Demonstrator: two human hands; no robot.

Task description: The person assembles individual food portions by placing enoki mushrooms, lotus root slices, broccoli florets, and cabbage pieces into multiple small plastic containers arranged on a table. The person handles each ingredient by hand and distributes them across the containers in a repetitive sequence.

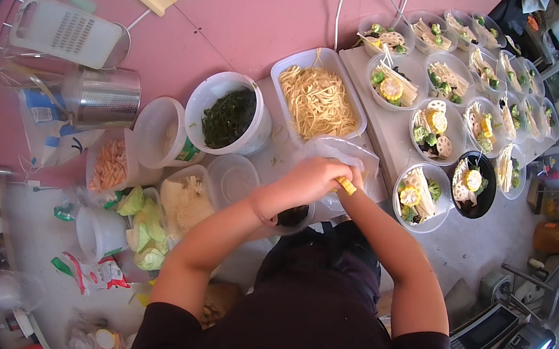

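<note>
In front of my body, my left hand (pixel 322 173) and my right hand (pixel 354 179) meet, closed together around a piece of corn cob (pixel 345 184). Only a yellow part of the corn shows between them; most of the right hand's fingers are hidden. Beneath the hands lies a clear plastic bag (pixel 365 159). Just beyond it stands a white tub (pixel 281 68) of noodles (pixel 318 101). To the right are several clear bowls with corn, lotus root slices, broccoli and enoki mushrooms; the nearest clear bowl (pixel 423 223) sits beside a black bowl (pixel 481 206).
Left of the noodles are a white bucket (pixel 260 136) of dark green seaweed (pixel 228 117), a tilted bucket (pixel 157 130), pink sausage pieces (pixel 109 165) and cabbage leaves (pixel 149 228). A grater (pixel 67 32) hangs on the left rack. A scale (pixel 483 334) stands at lower right.
</note>
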